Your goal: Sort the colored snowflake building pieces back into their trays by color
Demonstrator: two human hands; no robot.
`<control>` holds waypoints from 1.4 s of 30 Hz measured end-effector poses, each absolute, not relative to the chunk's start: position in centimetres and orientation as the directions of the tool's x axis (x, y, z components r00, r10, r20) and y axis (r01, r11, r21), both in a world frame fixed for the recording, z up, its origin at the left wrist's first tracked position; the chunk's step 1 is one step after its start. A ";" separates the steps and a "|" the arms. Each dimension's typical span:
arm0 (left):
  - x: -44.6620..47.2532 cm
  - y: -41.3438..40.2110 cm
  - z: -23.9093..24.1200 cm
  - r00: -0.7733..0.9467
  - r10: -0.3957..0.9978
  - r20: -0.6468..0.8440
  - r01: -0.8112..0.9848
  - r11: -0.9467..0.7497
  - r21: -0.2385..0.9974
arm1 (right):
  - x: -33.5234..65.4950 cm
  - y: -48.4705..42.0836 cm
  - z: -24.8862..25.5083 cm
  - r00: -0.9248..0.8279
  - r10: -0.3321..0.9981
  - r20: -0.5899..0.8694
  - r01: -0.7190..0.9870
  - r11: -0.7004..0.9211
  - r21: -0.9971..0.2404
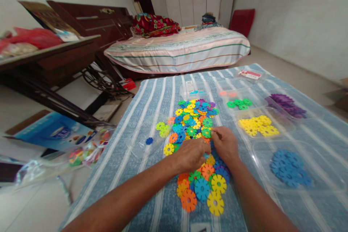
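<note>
A long heap of colourful notched plastic discs (202, 189) lies down the middle of the striped cloth. My left hand (192, 155) is over the heap, its fingers curled together; whatever they hold is hidden. At the heap's right edge my right hand (225, 144) has thumb and fingers pinched close to a green disc (206, 132); I cannot make out what is in the pinch. To the right, clear plastic boxes hold discs sorted by colour: blue discs (289, 168), yellow discs (258, 125), green discs (239, 104) and purple discs (286, 105).
A clear tray (136, 148) with lime and dark blue discs is left of the heap. Behind it stands a box with light blue pieces (197, 92). A clear case (250, 75) with a label sits at the far edge. Beyond is a bed (176, 52); a sewing-machine table (49, 54) stands left.
</note>
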State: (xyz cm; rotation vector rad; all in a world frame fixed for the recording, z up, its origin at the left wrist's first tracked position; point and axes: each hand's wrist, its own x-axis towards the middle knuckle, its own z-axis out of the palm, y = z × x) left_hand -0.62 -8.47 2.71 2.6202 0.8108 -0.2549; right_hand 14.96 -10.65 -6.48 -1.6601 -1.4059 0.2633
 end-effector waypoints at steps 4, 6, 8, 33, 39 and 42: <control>-0.9 -8.2 2.5 0.801 0.537 -0.263 0.598 -0.709 0.374 | 14.9 -10.7 -6.4 0.322 0.868 0.379 0.668 0.076 -0.740; -1.2 -7.9 2.6 0.778 0.564 -0.277 0.624 -0.643 0.444 | 14.9 -10.7 -6.3 0.326 0.863 0.386 0.662 0.084 -0.745; -1.5 -7.4 3.0 0.747 0.600 -0.286 0.645 -0.553 0.527 | 14.8 -10.8 -6.2 0.331 0.859 0.390 0.655 0.088 -0.750; 1.2 4.1 9.1 0.355 0.931 -0.084 0.696 -0.203 0.689 | 14.7 -10.9 -6.3 0.330 0.870 0.367 0.649 0.073 -0.757; -3.7 -6.0 8.6 0.731 0.597 -0.330 0.675 -0.704 0.221 | 14.9 -11.0 -6.2 0.325 0.880 0.345 0.666 0.046 -0.745; -6.0 -9.3 7.5 0.680 0.585 -0.442 0.686 -0.721 0.101 | 15.0 -11.1 -6.2 0.316 0.881 0.353 0.672 0.055 -0.739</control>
